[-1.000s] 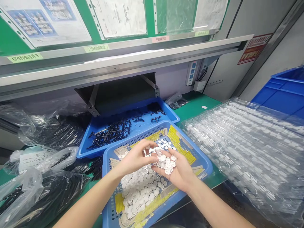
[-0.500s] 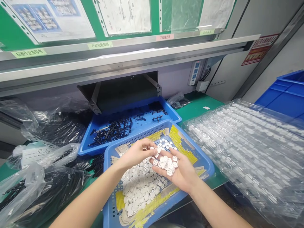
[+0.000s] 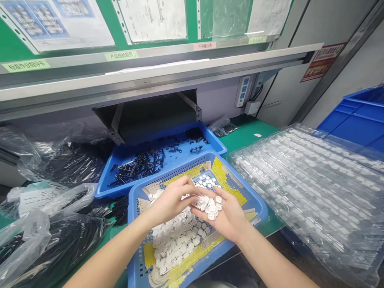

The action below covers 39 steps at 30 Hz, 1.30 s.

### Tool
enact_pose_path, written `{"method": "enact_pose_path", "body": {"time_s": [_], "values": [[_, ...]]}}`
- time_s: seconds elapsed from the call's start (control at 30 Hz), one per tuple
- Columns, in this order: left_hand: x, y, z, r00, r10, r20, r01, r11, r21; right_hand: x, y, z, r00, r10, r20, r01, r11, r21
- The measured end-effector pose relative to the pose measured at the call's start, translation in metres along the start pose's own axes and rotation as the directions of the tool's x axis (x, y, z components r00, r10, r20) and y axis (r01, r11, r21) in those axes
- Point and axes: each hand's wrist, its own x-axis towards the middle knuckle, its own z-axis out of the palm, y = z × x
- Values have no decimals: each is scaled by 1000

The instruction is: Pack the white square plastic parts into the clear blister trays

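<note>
My right hand is palm up and cupped over the blue basket, holding a small heap of white square plastic caps. My left hand reaches across from the left, thumb and fingers curled together at the edge of that heap. Bits of white show between its fingers, though exactly how many caps it grips is hidden. Below both hands, a large pile of loose white caps fills the left and front of the basket. More caps lie spread at its back.
A blue tray with black plastic pieces stands behind the basket. Plastic bags of black parts crowd the left. At right lies a stack of clear trays under plastic film. A metal rail crosses above.
My left fingers have moved down and right, closing in on the heap in my right palm. The right hand stays palm up. The whole view has shifted slightly.
</note>
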Motion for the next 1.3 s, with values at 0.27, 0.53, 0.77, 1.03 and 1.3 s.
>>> {"method": "enact_pose_path", "body": {"time_s": [0.27, 0.53, 0.77, 1.03, 1.3], "values": [[1, -2, 2, 998, -59, 10, 59, 998, 4, -1, 0, 1, 992, 2, 127, -7, 999, 44], [4, 8, 5, 990, -67, 121, 73, 996, -48, 1, 0, -2, 982, -10, 190, -5, 997, 78], [4, 10, 4, 989, -56, 135, 62, 997, -39, 2, 0, -4, 981, -14, 195, 0, 997, 71], [2, 11, 5, 993, -29, 116, 38, 997, -71, 1, -1, -3, 992, -4, 124, -4, 998, 68], [3, 11, 6, 993, -16, 113, 22, 998, -58, 1, -1, -1, 990, -14, 140, 7, 998, 57]]}}
